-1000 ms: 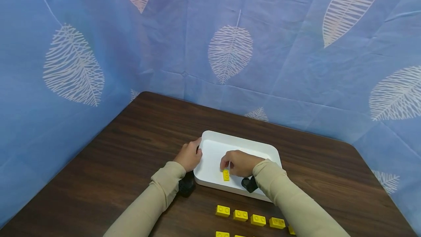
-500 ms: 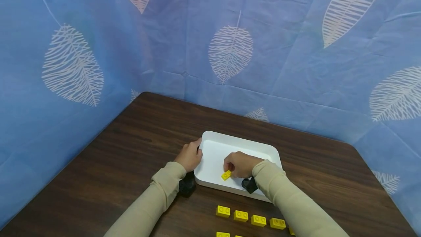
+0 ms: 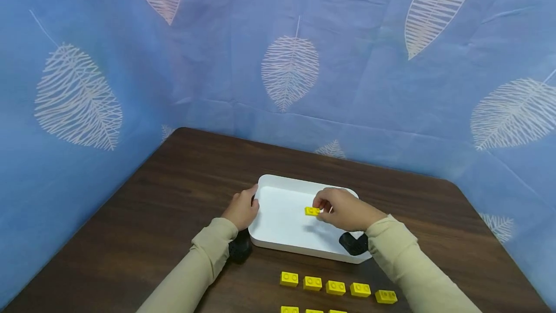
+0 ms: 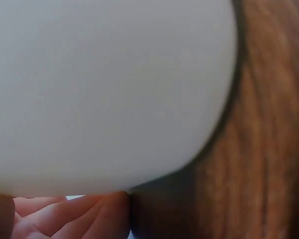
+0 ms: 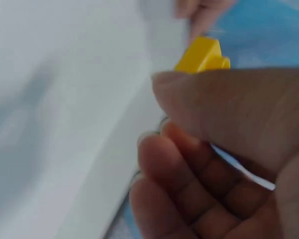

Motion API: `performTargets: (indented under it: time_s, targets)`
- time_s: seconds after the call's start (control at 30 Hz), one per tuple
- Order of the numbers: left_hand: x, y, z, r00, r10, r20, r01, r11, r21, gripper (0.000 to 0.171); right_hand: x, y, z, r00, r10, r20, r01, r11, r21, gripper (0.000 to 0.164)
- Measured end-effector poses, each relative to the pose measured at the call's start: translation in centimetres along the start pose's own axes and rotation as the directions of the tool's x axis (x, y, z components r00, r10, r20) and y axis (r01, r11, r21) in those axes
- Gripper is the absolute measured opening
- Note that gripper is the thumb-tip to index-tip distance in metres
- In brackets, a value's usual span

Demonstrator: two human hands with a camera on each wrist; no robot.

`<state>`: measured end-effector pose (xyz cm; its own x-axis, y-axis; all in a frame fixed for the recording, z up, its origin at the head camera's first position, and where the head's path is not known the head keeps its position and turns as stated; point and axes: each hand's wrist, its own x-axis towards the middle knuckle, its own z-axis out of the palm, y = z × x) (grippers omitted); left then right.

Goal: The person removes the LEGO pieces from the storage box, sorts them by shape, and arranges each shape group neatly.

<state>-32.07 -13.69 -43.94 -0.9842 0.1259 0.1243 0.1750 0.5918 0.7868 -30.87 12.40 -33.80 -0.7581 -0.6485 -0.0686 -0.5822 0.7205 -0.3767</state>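
Note:
My right hand (image 3: 345,209) pinches a yellow toy brick (image 3: 311,211) with two studs, raised over the white tray (image 3: 278,226). In the right wrist view the thumb (image 5: 209,99) covers much of this brick (image 5: 199,54), and the other fingers curl below. The tray's floor shows a soft shadow beneath the hand. At the tray's left side, my left hand (image 3: 241,209) holds the rim, with the thumb toward the inside. The left wrist view has the fingers (image 4: 84,216) bunched right at the tray's wall (image 4: 114,99).
A row of several yellow bricks (image 3: 335,288) lies on the dark wooden table (image 3: 208,177) in front of the tray. Part of a second row (image 3: 289,309) shows at the bottom edge. A blue cloth (image 3: 243,62) with white leaf prints hangs behind.
My right hand has lifted the yellow brick off the tray floor, turned it sideways and moved it up and right. The left hand stays at the rim. The head view has shifted slightly.

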Motion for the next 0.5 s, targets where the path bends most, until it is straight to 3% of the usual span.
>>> performTargets:
  time_s: [0.1, 0.2, 0.37, 0.5]
  targets:
    - [0.0, -0.5, -0.1, 1.000, 0.001, -0.005, -0.001, 1.000, 0.005, 0.048, -3.3, -0.2, -0.5, 0.998, 0.018, -0.060, -0.018, 1.000, -0.001, 0.011]
    - [0.0, -0.8, -0.4, 1.000, 0.004, -0.012, -0.003, 1.000, 0.019, 0.047, -7.2, 0.6, 0.3, 0.996, 0.051, -0.077, -0.050, 0.999, 0.015, 0.012]
    - [-0.1, -1.3, -1.0, 1.000, -0.014, -0.005, 0.014, 1.000, -0.004, 0.048, -12.7, 3.5, 2.7, 0.996, 0.088, -0.010, -0.086, 0.990, 0.110, 0.013]
    - [0.0, -1.8, -1.3, 0.999, -0.031, 0.008, 0.031, 0.999, -0.029, 0.049, -15.4, 5.1, 5.0, 0.998, 0.060, 0.019, -0.062, 0.984, 0.169, 0.012]
